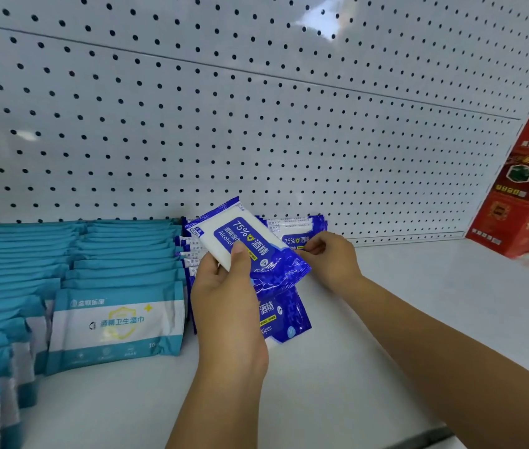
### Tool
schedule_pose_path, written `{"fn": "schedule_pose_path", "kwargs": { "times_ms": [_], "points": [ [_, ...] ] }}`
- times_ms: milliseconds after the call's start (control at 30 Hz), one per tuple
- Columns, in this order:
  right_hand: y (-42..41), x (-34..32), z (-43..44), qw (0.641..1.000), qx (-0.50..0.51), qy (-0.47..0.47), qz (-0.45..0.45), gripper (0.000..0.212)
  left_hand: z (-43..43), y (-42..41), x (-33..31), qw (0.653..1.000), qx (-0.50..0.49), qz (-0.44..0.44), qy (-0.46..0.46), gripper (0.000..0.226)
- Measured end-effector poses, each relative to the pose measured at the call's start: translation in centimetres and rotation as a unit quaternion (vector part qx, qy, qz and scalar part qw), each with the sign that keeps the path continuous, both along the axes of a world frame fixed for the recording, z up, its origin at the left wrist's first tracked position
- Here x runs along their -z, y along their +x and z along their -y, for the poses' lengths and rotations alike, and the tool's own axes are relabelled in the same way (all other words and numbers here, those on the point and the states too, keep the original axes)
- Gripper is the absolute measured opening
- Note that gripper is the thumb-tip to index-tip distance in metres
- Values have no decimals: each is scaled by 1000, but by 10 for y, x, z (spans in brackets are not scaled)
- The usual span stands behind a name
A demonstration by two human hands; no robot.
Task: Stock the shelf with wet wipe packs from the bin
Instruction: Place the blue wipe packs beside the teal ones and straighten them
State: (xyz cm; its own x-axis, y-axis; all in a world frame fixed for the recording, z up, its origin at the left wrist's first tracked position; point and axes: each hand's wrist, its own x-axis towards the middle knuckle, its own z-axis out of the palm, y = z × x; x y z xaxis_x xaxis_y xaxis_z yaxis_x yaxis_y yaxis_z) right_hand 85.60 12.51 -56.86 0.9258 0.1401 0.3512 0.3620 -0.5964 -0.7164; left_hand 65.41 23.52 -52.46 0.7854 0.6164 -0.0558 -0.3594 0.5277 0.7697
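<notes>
The tilted blue pack (247, 244) held in the left hand (224, 296) reads "75% 酒精", with "酒精湿巾" and "Alcohol" beneath, the rest covered by the thumb. The rear blue pack (295, 239), pinched by the right hand (331, 257), shows "75% 酒精". The near blue pack (285, 315) shows "酒精" and "Wipes". The teal pack (117, 322) on the left reads "酒精卫生湿巾"; its brand line is blurred. The print on the red boxes (528, 202) at far right is illegible.

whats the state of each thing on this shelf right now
held blue pack: tilted, above the shelf, gripped by left hand
rear blue pack: upright by the pegboard, pinched by right hand
front blue pack: face showing, partly behind left hand
teal packs: standing in rows
red boxes: stacked
</notes>
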Motion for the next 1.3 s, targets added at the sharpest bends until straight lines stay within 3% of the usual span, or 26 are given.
{"fn": "schedule_pose_path", "kwargs": {
  "times_ms": [133, 200, 300, 433, 700, 800, 867, 933, 1033, 1200, 1300],
  "points": [
    [-10, -10, 15, 998, -13, 41, -51, 24, -1, 3, 3, 1000, 4, 2, 0, 7],
    [-24, -22, 26, 990, -32, 104, -89, 28, 2, 4, 3, 1000, 10, 5, 4, 5],
    [-59, -47, 42, 958, -121, 208, -158, 40, 8, 4, 3, 1000, 24, 5, 17, 8],
    [-101, -66, 52, 916, -247, 223, -226, 59, 17, 4, 4, 997, 45, 5, 56, 18],
    [-109, -68, 63, 922, -266, 192, -205, 24, 29, -5, 4, 984, 52, 20, 167, 27],
    [-95, -67, 69, 935, -234, 190, -188, 24, 24, -5, 4, 973, -21, -11, 230, 29],
    [-81, -68, 72, 950, -202, 170, -164, 25, 16, -5, 5, 924, -109, -51, 362, 36],
    [-65, -67, 74, 966, -172, 132, -137, 23, 6, -6, 6, 835, -171, -90, 515, 44],
    [-40, -62, 71, 982, -132, 88, -104, 19, -5, -1, 13, 728, -161, -167, 646, 57],
    [-2, -51, 64, 997, -67, 22, -28, 11, -10, 1, 17, 616, -51, -276, 736, 83],
    [12, -42, 58, 994, -84, -59, -31, 14, -14, 4, 17, 600, -25, -284, 747, 90]
  ]
}}
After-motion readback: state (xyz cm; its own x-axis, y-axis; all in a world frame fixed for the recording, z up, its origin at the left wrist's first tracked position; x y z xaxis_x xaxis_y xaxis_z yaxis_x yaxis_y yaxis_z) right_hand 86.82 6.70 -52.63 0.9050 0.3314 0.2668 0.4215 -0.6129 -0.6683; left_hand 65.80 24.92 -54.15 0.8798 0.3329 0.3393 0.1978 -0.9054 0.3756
